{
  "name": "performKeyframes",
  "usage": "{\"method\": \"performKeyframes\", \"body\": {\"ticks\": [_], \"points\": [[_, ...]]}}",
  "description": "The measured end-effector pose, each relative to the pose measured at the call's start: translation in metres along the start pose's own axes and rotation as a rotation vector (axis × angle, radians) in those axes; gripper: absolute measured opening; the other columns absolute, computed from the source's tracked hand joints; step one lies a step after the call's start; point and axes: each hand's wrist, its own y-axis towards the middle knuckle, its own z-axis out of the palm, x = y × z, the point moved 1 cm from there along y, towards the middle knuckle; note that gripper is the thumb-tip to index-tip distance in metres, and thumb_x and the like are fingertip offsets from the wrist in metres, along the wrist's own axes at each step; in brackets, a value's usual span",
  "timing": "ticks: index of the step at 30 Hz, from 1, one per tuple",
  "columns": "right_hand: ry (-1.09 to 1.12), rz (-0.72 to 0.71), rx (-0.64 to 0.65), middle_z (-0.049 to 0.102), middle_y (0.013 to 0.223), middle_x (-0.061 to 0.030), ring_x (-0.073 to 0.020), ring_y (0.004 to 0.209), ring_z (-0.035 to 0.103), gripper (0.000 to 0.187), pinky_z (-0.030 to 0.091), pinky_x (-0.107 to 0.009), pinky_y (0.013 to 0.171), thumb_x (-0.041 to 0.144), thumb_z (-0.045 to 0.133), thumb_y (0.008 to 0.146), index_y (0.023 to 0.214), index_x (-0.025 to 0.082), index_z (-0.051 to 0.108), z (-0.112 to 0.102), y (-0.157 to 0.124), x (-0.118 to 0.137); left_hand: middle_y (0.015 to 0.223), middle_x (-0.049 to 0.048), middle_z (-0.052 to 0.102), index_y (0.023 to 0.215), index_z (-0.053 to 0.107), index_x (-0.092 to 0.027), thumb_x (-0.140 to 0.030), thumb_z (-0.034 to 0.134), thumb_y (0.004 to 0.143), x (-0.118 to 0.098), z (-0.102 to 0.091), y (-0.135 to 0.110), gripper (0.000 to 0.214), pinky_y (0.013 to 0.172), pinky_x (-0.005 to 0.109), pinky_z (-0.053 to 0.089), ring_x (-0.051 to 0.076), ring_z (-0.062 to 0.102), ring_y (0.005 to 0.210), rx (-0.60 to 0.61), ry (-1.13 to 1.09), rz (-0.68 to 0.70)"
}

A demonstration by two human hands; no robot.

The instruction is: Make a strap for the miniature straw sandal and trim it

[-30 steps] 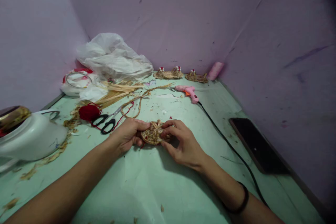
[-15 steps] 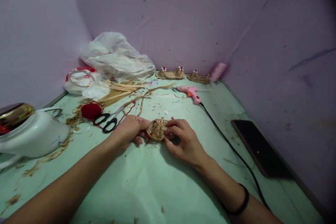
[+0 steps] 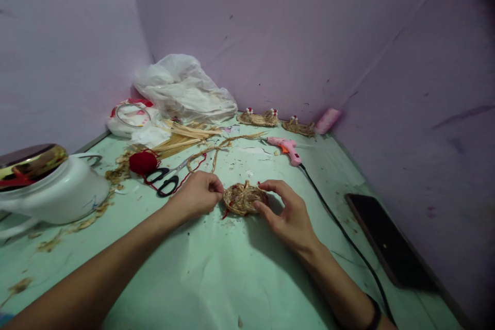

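Observation:
A small oval piece of braided straw (image 3: 244, 201), shaped like a slipper with a strap across it, lies in front of me. A short red yarn end pokes out at its lower left. My left hand (image 3: 199, 193) is closed, its fingertips pinched at the left edge; what they hold is too small to make out. My right hand (image 3: 288, 214) spans the right end, thumb on the near side and forefinger at the far rim. Left of the hands lie black-handled scissors (image 3: 168, 184) and a red yarn ball (image 3: 143, 163).
Behind are a braided straw cord (image 3: 215, 157), loose straw strips (image 3: 181, 139), a white plastic bag (image 3: 187, 90) and beaded straw slippers (image 3: 258, 119). A pink glue gun (image 3: 284, 148) trails a black cable on the right, near a phone (image 3: 386, 242). A white pot (image 3: 62, 196) stands at left.
My right fingers have spread wider at the straw piece's right end, uncovering more of it. My left fingers have drawn back to its left edge. The camera view has shifted slightly.

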Motion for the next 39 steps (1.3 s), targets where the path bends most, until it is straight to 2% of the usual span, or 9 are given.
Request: {"method": "performKeyframes", "body": {"ticks": [3, 6, 11, 13, 16, 20, 25, 32, 39], "points": [[-0.089, -0.017, 0.042, 0.052, 0.116, -0.0139, -0.0264, 0.11, 0.047, 0.045, 0.039, -0.043, 0.094, 0.033, 0.067, 0.068, 0.108, 0.017, 0.053, 0.002, 0.0, -0.006, 0.038, -0.0037, 0.048, 0.057, 0.062, -0.013, -0.012, 0.053, 0.055, -0.003, -0.001, -0.003, 0.009, 0.038, 0.02, 0.03, 0.009, 0.042, 0.034, 0.144, 0.011, -0.115], [-0.127, -0.045, 0.193, 0.044, 0.128, -0.0169, -0.0294, 0.119, 0.04, 0.076, 0.035, -0.045, 0.098, 0.038, 0.071, 0.064, 0.128, 0.015, 0.038, 0.007, 0.0, -0.012, 0.037, -0.0046, 0.045, 0.055, 0.061, -0.013, -0.014, 0.055, 0.056, -0.004, 0.0, -0.004, 0.006, 0.035, 0.019, 0.026, 0.007, 0.037, 0.032, 0.144, -0.012, -0.131], [-0.112, 0.063, 0.275, 0.055, 0.114, -0.0147, -0.0302, 0.104, 0.051, 0.08, 0.039, -0.048, 0.091, 0.036, 0.072, 0.061, 0.13, 0.016, 0.038, 0.013, 0.001, -0.011, 0.035, -0.006, 0.046, 0.06, 0.053, -0.016, -0.015, 0.055, 0.061, -0.01, 0.009, -0.006, 0.002, 0.031, 0.017, 0.026, 0.007, 0.037, 0.029, 0.074, -0.272, -0.18], [0.012, 0.172, 0.22, 0.055, 0.113, -0.0136, -0.0294, 0.103, 0.052, 0.081, 0.04, -0.047, 0.09, 0.037, 0.073, 0.057, 0.128, 0.016, 0.04, 0.011, 0.003, -0.009, 0.038, -0.0056, 0.049, 0.063, 0.052, -0.016, -0.016, 0.057, 0.061, -0.013, 0.011, -0.007, 0.006, 0.031, 0.016, 0.027, 0.006, 0.04, 0.031, 0.07, -0.457, -0.127], [0.423, 0.397, 0.2, 0.054, 0.119, -0.0123, -0.0279, 0.106, 0.053, 0.085, 0.041, -0.043, 0.091, 0.037, 0.077, 0.049, 0.125, 0.017, 0.043, 0.005, 0.006, -0.005, 0.044, -0.0057, 0.052, 0.066, 0.052, -0.015, -0.017, 0.063, 0.057, -0.014, 0.012, -0.008, 0.014, 0.032, 0.014, 0.027, 0.005, 0.043, 0.035, 0.05, -0.656, -0.035], [0.897, 0.676, 0.282, 0.065, 0.1, -0.0095, -0.0227, 0.09, 0.061, 0.063, 0.045, -0.036, 0.081, 0.029, 0.078, 0.051, 0.109, 0.015, 0.055, 0.001, 0.006, 0.004, 0.041, -0.0075, 0.049, 0.065, 0.053, -0.014, -0.019, 0.066, 0.055, -0.013, 0.011, -0.008, 0.017, 0.03, 0.013, 0.022, 0.003, 0.038, 0.032, 0.018, -0.746, -0.02], [1.08, 0.756, 0.321, 0.068, 0.077, -0.0038, -0.0148, 0.065, 0.061, 0.033, 0.045, -0.028, 0.065, 0.016, 0.075, 0.052, 0.084, 0.013, 0.064, 0.013, 0.0, 0.015, 0.035, -0.0072, 0.047, 0.065, 0.052, -0.014, -0.021, 0.065, 0.059, -0.012, 0.015, -0.01, 0.016, 0.029, 0.014, 0.022, 0.003, 0.034, 0.028, 0.037, -0.737, -0.053], [1.266, 0.871, 0.236, 0.068, 0.065, -0.0049, -0.0155, 0.057, 0.062, 0.026, 0.046, -0.028, 0.062, 0.017, 0.069, 0.058, 0.082, 0.011, 0.063, 0.017, 0.001, 0.02, 0.044, -0.0041, 0.055, 0.078, 0.055, -0.011, -0.017, 0.063, 0.057, -0.012, 0.013, -0.008, 0.024, 0.031, 0.014, 0.031, 0.005, 0.045, 0.033, 0.151, -0.758, 0.003], [1.341, 0.89, 0.236, 0.071, 0.076, -0.0095, -0.0186, 0.066, 0.065, 0.031, 0.047, -0.03, 0.068, 0.015, 0.067, 0.06, 0.09, 0.008, 0.065, 0.017, 0.001, 0.02, 0.053, -0.0017, 0.059, 0.077, 0.055, -0.011, -0.018, 0.067, 0.054, -0.015, 0.016, -0.012, 0.027, 0.039, 0.019, 0.043, 0.009, 0.054, 0.044, 0.088, -0.745, 0.068]]}}
